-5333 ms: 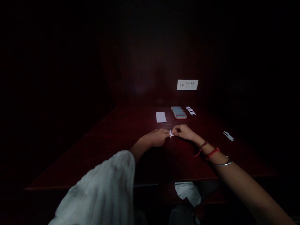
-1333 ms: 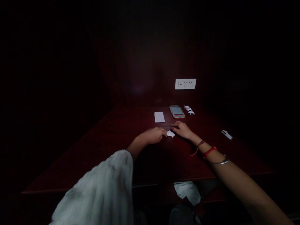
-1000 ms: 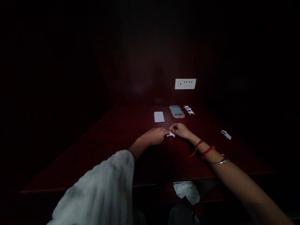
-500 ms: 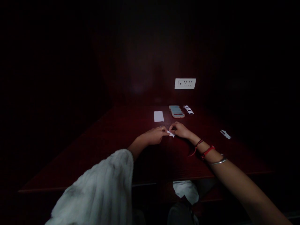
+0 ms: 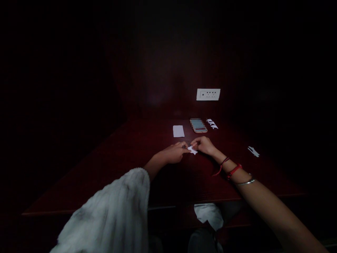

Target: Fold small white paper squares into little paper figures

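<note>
A small folded piece of white paper [image 5: 193, 150] with pointed corners lies between my hands, low over the dark red table [image 5: 126, 147]. My left hand [image 5: 176, 152], with a ring on one finger, pinches its left side. From the right, my right hand [image 5: 203, 144] closes thumb and fingers on its upper edge. Fingers cover part of the paper, so its full shape is hidden. Beyond my hands lies a flat white sheet [image 5: 178, 131].
A phone [image 5: 199, 125] lies near the back wall, with folded white paper pieces [image 5: 212, 123] beside it. Paper strips [image 5: 253, 151] rest at the right. A socket plate [image 5: 208, 94] is on the wall. Something pale [image 5: 209, 214] shows below the table's front edge.
My right hand has shifted very slightly, and a little more of the folded paper shows between the fingers. My left hand stays nearly where it was.
</note>
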### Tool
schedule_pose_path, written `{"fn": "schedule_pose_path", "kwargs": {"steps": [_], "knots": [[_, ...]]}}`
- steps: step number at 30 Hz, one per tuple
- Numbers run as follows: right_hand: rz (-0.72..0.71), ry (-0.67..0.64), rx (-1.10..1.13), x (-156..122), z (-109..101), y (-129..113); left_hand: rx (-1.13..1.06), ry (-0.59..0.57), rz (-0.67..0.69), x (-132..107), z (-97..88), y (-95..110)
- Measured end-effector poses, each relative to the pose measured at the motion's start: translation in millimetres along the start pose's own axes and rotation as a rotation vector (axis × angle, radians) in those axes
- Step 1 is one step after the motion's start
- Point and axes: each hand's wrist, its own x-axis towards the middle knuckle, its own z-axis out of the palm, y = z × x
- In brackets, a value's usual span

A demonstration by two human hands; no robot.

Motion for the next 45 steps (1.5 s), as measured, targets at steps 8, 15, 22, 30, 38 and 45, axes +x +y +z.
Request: {"fn": "schedule_pose_path", "kwargs": {"steps": [8, 15, 22, 30, 38, 45], "knots": [[-0.118, -0.082, -0.135, -4.1, -8.9, 1.6, -0.029, -0.007, 0.023, 0.2, 2.4, -1.3], [-0.375, -0.171, -0.223, -8.2, -16.7, -6.9, -0.016, -0.027, 0.006, -0.5, 0.6, 0.3], [-0.460, -0.208, -0.234, -7.6, -19.1, -5.5, 0.005, -0.061, -0.032, -1.6, -1.2, 3.3], [-0.530, -0.234, -0.242, -8.3, -19.8, -4.4, 0.031, -0.064, -0.051, -1.9, -1.5, 8.6], [-0.536, -0.251, -0.265, -10.6, -21.8, -6.9, -0.003, -0.058, -0.018, 0.6, 3.1, 8.1], [-0.483, -0.210, -0.261, -13.8, -20.0, -9.1, 0.009, -0.039, -0.007, 4.3, 7.1, 4.4]]}}
